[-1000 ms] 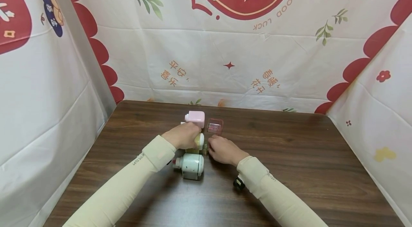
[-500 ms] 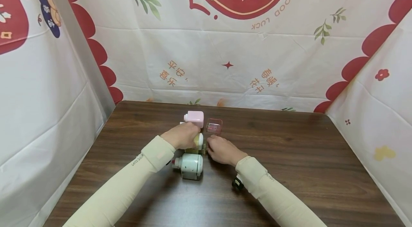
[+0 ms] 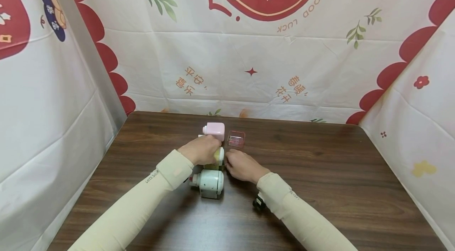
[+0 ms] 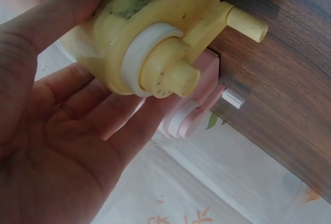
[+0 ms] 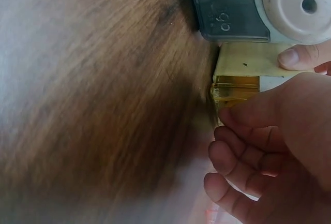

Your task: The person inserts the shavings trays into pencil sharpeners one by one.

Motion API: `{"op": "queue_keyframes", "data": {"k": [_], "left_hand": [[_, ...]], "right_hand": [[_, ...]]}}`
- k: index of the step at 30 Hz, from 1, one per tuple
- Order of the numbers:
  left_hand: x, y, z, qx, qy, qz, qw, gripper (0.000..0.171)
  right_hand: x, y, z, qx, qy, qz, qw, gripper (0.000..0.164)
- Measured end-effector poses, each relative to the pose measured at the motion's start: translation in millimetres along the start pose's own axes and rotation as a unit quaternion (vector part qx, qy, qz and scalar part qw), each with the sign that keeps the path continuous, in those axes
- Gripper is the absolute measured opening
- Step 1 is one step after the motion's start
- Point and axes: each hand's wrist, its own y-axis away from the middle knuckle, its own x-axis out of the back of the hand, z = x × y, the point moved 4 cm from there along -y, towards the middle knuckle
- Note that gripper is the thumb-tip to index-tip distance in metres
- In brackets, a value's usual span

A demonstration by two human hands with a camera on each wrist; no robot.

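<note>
Dark wood-grain counter, printed cloth behind. Left hand grips yellow crank pencil sharpener, between mint sharpener nearer the person and pink sharpener farther off. Right hand, fingers curled, touches amber drawer; can't tell if pinching.

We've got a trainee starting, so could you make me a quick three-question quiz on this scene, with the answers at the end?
1. Which hand grips the yellow plastic sharpener with a crank handle?
2. True or false: the transparent, red-rimmed plastic tray lies to the person's right of the pink plastic sharpener.
3. Fill in the colour: of the three sharpeners, the one nearest the person's body is ____.

Key:
1. The left hand.
2. True.
3. Pale green: the boxy pale green plastic sharpener.
</note>
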Motion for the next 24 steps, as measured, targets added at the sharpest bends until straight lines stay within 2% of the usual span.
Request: {"op": "queue_keyframes", "data": {"k": [4, 7, 11, 16, 24], "left_hand": [[-0.2, 0.3, -1.7, -0.002, 0.001, -0.001, 1.0, 0.024], [-0.1, 0.9, -2.6, -0.003, 0.004, -0.002, 1.0, 0.025], [-0.3, 1.2, -2.7, -0.01, 0.004, 0.006, 0.9999, 0.025], [-0.7, 0.6, -2.0, -0.016, -0.002, 0.013, 0.9998, 0.026], [0.1, -1.0, -2.9, -0.007, 0.002, -0.002, 1.0, 0.024]], "right_hand": [[-3, -3, -2, 0.008, -0.013, 0.009, 1.0, 0.016], [-31, -13, 20, 0.019, 0.001, 0.03, 0.999, 0.011], [-32, -15, 21, 0.021, 0.002, 0.04, 0.999, 0.01], [-30, -13, 18, 0.003, -0.009, 0.027, 1.0, 0.008], [-22, -7, 14, 0.012, -0.03, 0.005, 0.999, 0.006]]}}
